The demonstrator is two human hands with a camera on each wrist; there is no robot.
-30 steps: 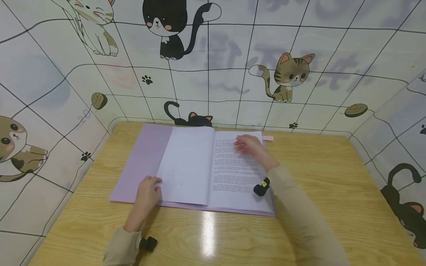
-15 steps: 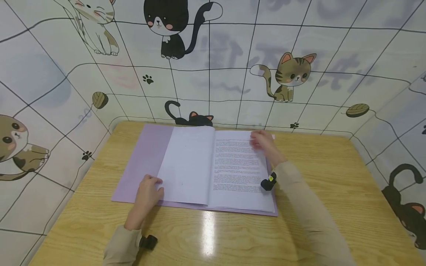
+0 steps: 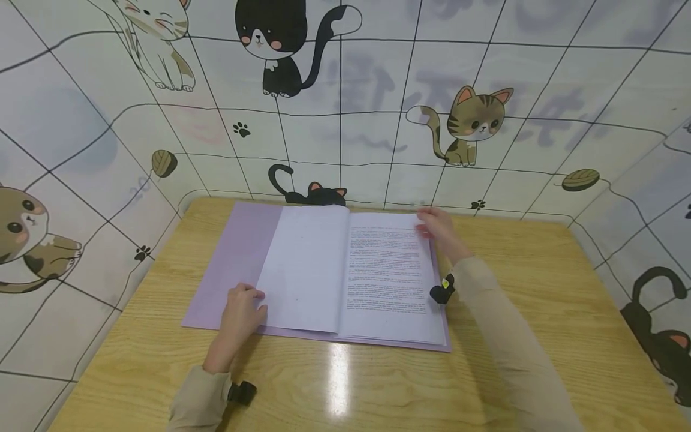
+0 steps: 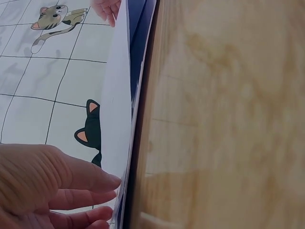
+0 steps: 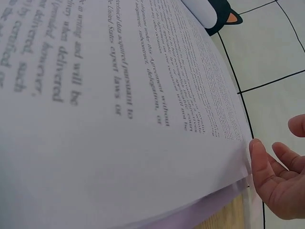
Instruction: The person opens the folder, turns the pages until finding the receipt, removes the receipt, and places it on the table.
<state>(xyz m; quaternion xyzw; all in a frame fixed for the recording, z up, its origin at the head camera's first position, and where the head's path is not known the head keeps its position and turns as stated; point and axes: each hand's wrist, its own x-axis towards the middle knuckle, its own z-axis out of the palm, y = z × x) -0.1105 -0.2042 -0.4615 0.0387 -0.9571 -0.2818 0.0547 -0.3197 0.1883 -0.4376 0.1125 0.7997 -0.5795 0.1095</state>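
A purple folder (image 3: 232,258) lies open on the wooden table with white sheets inside. The sheet on the left is a blank page (image 3: 302,270); on the right is a page of printed text (image 3: 385,270). My left hand (image 3: 239,315) rests at the blank page's left edge, fingers loosely bent, and in the left wrist view its thumb and fingertips (image 4: 112,181) are right at the sheet edge. My right hand (image 3: 439,231) is at the printed page's top right corner. In the right wrist view a fingertip (image 5: 256,145) meets that corner, with the thumb apart.
The wooden table (image 3: 529,288) extends around the folder on both sides and in front. Cat-printed white sheeting (image 3: 367,138) stands behind and at both sides. A small black wrist camera (image 3: 243,393) is worn at the left cuff, another black camera (image 3: 442,291) at the right.
My right hand has moved right across the top of the printed page to its outer corner, now covering the pink tab there. The left hand and the folder stay in place.
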